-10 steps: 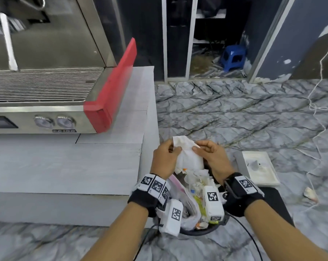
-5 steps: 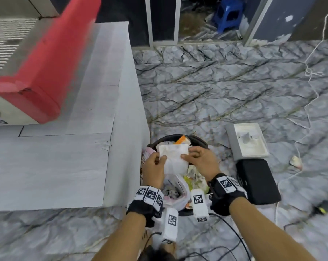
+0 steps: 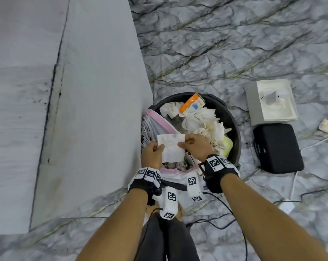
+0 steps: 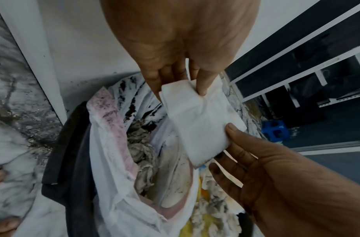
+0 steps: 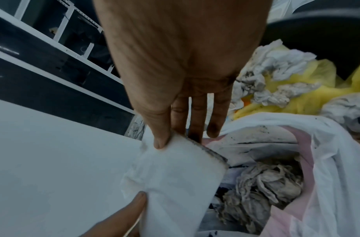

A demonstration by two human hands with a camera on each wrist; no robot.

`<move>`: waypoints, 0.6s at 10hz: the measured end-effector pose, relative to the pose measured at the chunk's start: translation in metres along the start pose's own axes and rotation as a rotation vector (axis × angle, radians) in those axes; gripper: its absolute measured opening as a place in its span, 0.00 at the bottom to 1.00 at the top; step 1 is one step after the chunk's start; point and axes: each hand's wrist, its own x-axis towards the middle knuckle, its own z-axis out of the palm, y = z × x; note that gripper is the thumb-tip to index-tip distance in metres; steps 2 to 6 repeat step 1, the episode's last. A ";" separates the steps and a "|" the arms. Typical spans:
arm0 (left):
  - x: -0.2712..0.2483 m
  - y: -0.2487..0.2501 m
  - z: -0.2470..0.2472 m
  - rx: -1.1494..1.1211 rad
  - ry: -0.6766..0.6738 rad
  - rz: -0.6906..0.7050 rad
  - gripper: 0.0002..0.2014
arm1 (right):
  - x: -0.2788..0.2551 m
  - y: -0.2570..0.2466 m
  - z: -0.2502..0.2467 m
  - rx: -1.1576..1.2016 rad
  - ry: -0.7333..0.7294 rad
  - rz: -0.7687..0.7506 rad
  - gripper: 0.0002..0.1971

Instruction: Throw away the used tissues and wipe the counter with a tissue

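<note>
Where fingers [image 4: 201, 86] pinch, tissue [image 3: 171, 147] edges hidden.

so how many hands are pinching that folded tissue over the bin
2: the left hand pinches the folded tissue's left edge and the right hand its right edge, above the trash bin.

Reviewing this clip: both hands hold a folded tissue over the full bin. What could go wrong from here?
1. The bin is heaped with crumpled tissues; the folded tissue, once dropped, may slide off onto the floor.
2. Its lower edge looks dirty, so the right hand and left hand pinching it could pick up grime.
3. The pink-and-white bag sags at the rim, so the tissue might land outside it.
</note>
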 end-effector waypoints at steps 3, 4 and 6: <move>0.017 -0.017 0.013 -0.047 -0.034 -0.095 0.14 | 0.015 0.015 0.013 -0.031 -0.057 0.032 0.16; 0.017 -0.017 0.013 -0.047 -0.034 -0.095 0.14 | 0.015 0.015 0.013 -0.031 -0.057 0.032 0.16; 0.017 -0.017 0.013 -0.047 -0.034 -0.095 0.14 | 0.015 0.015 0.013 -0.031 -0.057 0.032 0.16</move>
